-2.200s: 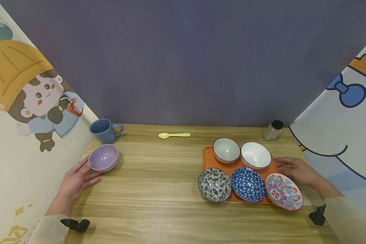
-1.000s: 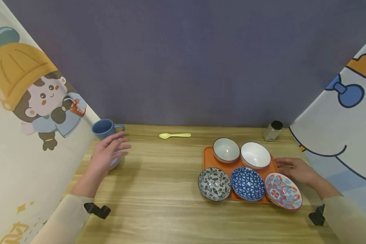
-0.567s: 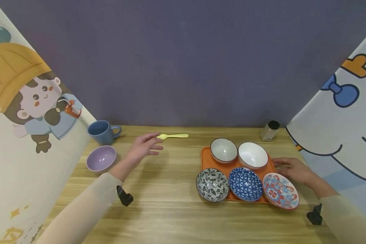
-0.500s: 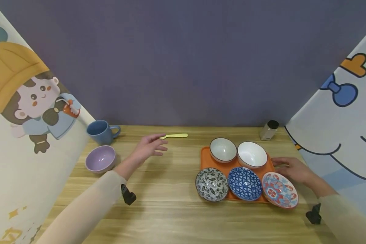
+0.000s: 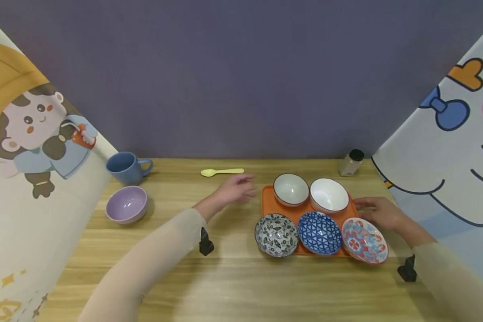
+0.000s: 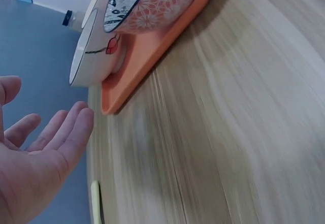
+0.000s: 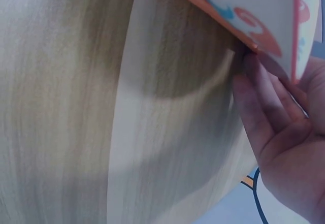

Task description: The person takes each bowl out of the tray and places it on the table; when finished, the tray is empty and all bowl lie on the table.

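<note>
From here the left hand (image 5: 237, 188) hangs over the table (image 5: 265, 290), near the spoon (image 5: 222, 172) and short of the tray (image 5: 269, 203). It holds nothing; its fingers are loosely bent, with the thumb apart from them.

The right hand (image 5: 380, 212) is at the tray's right edge, its fingertips touching the rim by the near corner. Its thumb is partly hidden behind the red bowl (image 5: 364, 240), so I cannot tell whether it pinches the rim.

The tray lies on the right side of the table, with five bowls on it. The grey bowl (image 5: 291, 190) and the white bowl (image 5: 329, 195) make the far row, grey on the left. In the near row, from left to right, are the floral bowl (image 5: 276, 235), the blue bowl (image 5: 319, 233) and the red one, which tilts out over the near right corner.

On the far left, the mug (image 5: 124, 169) stands just beyond the purple bowl (image 5: 126, 204). The jar (image 5: 351, 163) stands at the far right.
</note>
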A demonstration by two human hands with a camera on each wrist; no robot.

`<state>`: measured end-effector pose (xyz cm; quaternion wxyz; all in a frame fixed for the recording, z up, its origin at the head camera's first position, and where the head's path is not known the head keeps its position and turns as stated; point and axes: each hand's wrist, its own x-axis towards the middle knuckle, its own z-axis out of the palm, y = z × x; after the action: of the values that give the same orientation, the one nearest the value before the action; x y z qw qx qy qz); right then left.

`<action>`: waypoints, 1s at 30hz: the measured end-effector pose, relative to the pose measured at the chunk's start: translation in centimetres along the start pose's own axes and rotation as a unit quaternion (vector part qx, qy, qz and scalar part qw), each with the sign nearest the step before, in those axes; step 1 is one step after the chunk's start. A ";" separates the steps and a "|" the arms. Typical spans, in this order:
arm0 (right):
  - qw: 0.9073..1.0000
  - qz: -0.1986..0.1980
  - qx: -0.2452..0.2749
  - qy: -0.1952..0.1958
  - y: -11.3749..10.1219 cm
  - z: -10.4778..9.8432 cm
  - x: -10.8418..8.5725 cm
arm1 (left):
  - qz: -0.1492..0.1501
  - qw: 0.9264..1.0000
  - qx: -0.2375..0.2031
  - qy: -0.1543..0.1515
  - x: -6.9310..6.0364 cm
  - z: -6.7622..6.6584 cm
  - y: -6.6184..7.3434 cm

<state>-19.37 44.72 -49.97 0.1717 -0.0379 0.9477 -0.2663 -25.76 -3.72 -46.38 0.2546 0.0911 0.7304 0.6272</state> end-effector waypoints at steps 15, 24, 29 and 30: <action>1.000 0.001 -0.012 0.005 -1.0 -0.5 0.5 | -0.013 0.999 0.030 -0.011 4.0 3.6 0.1; 1.000 0.011 -0.012 0.011 -0.9 -0.2 -0.1 | -0.015 0.999 0.044 0.004 5.1 4.8 -0.6; 1.000 0.020 -0.010 0.007 -0.7 -0.1 -0.4 | -0.019 0.999 0.038 0.005 5.5 5.3 -0.8; 1.000 0.020 -0.009 0.007 -0.7 -0.1 -0.5 | -0.020 0.999 0.038 0.004 5.5 5.4 -0.9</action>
<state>-18.97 44.26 -49.43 0.1702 -0.0191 0.9519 -0.2541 -27.68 3.32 -49.10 0.2602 0.0835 0.7565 0.5942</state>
